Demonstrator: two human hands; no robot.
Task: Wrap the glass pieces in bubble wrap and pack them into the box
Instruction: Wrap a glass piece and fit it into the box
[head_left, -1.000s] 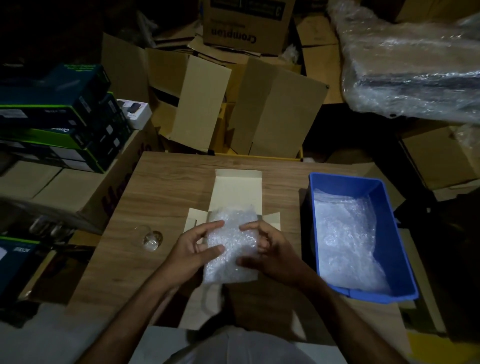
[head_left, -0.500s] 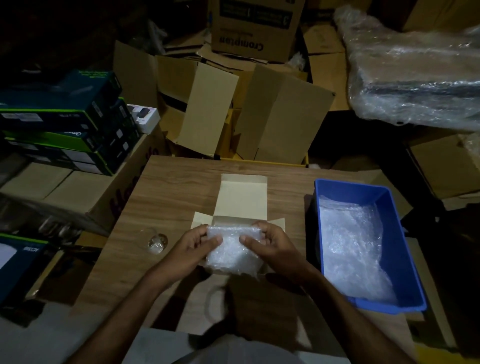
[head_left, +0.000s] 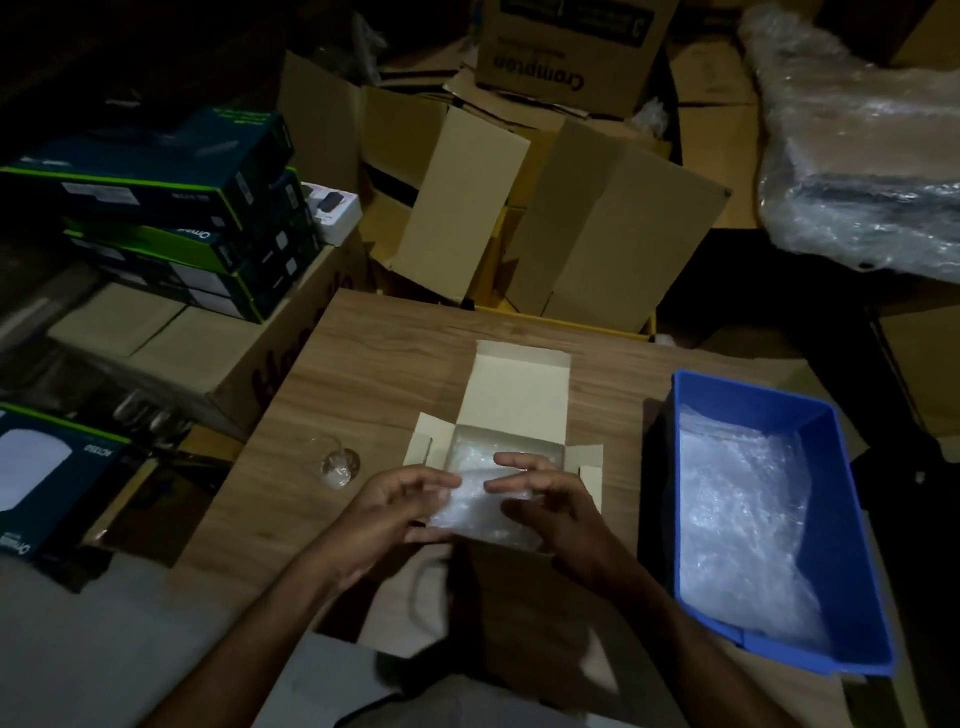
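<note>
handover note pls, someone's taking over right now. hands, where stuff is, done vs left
Left hand and right hand: both on the bubble-wrapped bundle, fingers loosely curled at its sides, at the open mouth of the small box.
Bundle: partly down in the box, near end seems to stick out over the front edge. The box's lid flap is open, lying on the wooden table.
Loose glass piece: unwrapped, on the table left of the box.
Blue bin: right of the box, holds more bubble wrap.
Done: one piece wrapped.
Left: seat the bundle, wrap and pack the loose glass.
</note>
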